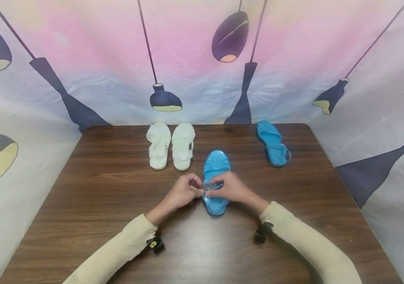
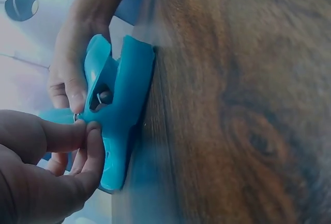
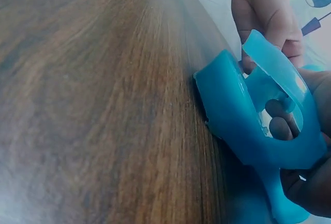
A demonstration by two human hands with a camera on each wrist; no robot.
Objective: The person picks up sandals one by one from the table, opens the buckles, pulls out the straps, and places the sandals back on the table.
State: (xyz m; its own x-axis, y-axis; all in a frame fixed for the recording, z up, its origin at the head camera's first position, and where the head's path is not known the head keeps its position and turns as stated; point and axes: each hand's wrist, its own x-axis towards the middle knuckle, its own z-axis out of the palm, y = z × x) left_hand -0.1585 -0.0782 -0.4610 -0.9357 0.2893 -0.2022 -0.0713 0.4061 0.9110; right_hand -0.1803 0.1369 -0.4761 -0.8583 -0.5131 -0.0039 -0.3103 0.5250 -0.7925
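Note:
A blue jelly sandal (image 1: 217, 161) lies on the table with its toe pointing away from me. My left hand (image 1: 184, 192) pinches the sandal's strap between thumb and forefinger, beside a small metal buckle (image 1: 207, 188) on its left side. From the other side my right hand (image 1: 234, 187) grips the strap at the buckle with thumb and fingers. In the left wrist view the fingertips of both hands meet close together at the strap (image 2: 57, 115), partly hiding the buckle. The sandal's raised heel band (image 3: 279, 69) shows in the right wrist view.
Two white sandals (image 1: 183, 144) stand side by side at the back, left of centre. Another blue sandal (image 1: 272, 142) lies at the back right. The brown wooden table (image 1: 92, 189) meets a printed cloth backdrop (image 1: 195, 47) behind and at the sides.

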